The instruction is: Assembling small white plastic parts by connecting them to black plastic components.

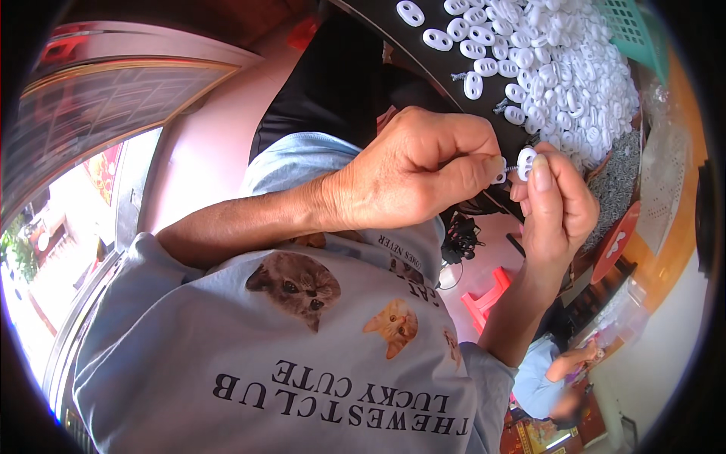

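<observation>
Pinched between thumb and fingertips of my left hand (431, 166) is a small white oval plastic piece, mostly covered by the fingers. My right hand (556, 197) grips another white oval piece with holes (527, 164), its thumb resting on the face. A thin metal spring (512, 169) spans the short gap between the two pieces. Just beyond my hands, a large heap of the same white two-holed pieces (560, 68) covers the dark tabletop (378, 17). At the heap's near edge, a loose white piece (473, 85) lies beside a small spring (459, 76).
A green plastic basket (631, 34) stands behind the heap. Grey, spring-like small parts (616, 178) are piled at the right, near a red round object (616, 242). A red stool (488, 296) stands on the floor. Another person (548, 378) sits at the lower right.
</observation>
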Action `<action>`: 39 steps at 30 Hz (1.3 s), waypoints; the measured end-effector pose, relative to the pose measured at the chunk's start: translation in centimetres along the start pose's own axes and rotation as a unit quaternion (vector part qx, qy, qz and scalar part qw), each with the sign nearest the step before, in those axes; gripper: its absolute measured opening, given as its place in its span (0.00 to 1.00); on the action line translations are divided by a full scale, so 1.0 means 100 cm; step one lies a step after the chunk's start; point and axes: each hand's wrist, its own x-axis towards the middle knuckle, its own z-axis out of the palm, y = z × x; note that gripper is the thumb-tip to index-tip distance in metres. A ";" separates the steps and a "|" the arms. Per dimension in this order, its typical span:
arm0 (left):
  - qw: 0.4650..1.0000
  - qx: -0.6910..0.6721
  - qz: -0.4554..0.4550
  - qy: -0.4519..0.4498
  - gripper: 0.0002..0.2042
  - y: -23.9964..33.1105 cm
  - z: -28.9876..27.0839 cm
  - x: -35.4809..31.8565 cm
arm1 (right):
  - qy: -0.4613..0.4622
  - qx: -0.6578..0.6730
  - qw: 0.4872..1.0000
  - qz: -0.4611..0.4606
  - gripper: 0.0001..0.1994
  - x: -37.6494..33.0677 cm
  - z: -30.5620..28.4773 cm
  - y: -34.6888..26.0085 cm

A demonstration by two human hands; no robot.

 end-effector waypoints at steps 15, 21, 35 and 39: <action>1.000 -0.004 -0.022 -0.001 0.08 -0.002 -0.001 0.001 | -0.019 0.016 0.999 0.035 0.07 0.000 0.003 0.002; 1.000 -0.001 -0.017 -0.001 0.09 -0.004 0.001 0.001 | -0.024 0.012 0.999 0.022 0.08 -0.001 0.006 0.004; 0.997 -0.052 -0.053 0.022 0.10 -0.001 0.002 -0.002 | -0.081 -0.208 0.960 -0.170 0.11 0.004 0.005 0.008; 0.987 -0.103 -0.126 0.010 0.10 0.003 0.003 -0.002 | -0.097 -0.259 0.943 -0.183 0.14 0.007 0.001 0.008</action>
